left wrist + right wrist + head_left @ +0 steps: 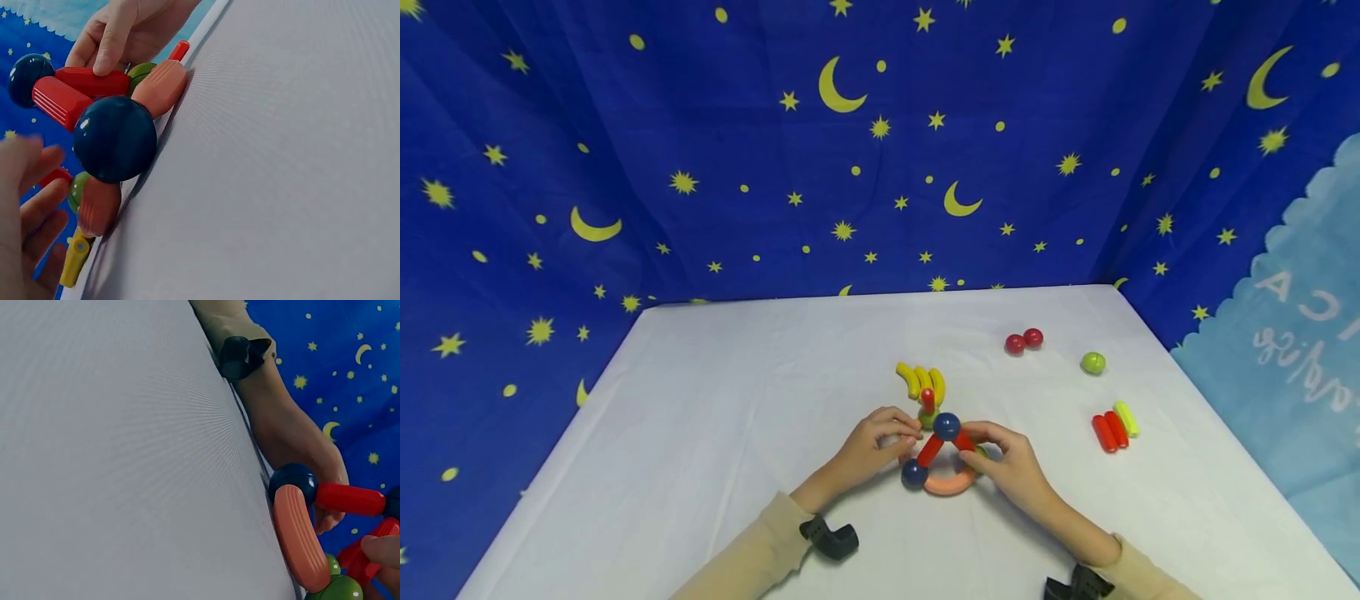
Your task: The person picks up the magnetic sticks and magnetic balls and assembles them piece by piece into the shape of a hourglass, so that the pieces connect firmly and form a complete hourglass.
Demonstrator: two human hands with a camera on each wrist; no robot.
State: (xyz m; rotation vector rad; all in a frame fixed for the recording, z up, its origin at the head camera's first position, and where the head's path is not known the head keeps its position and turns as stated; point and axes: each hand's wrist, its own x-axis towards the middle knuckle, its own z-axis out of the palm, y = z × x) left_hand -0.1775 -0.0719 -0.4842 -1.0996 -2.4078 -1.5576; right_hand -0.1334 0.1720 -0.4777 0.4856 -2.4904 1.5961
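A small structure of magnetic balls and rods stands on the table. One dark blue ball [947,427] tops it, and another blue ball [915,474] sits low at the left, joined by a red rod [929,451]. A curved orange piece [951,484] runs along the base. My right hand [1018,471] pinches the right-hand red rod [94,81] between thumb and fingers. My left hand [872,446] is beside the left side, its fingers loosely bent and apart around nothing in the left wrist view. Near them are a green ball [928,418] and an upright red rod [928,400].
Yellow curved pieces [922,381] lie just behind the structure. Farther right are two red balls [1024,341], a green ball [1093,363], two red rods [1110,432] and a yellow-green rod [1126,419]. Starry blue cloth [760,167] hangs behind the white table [737,367].
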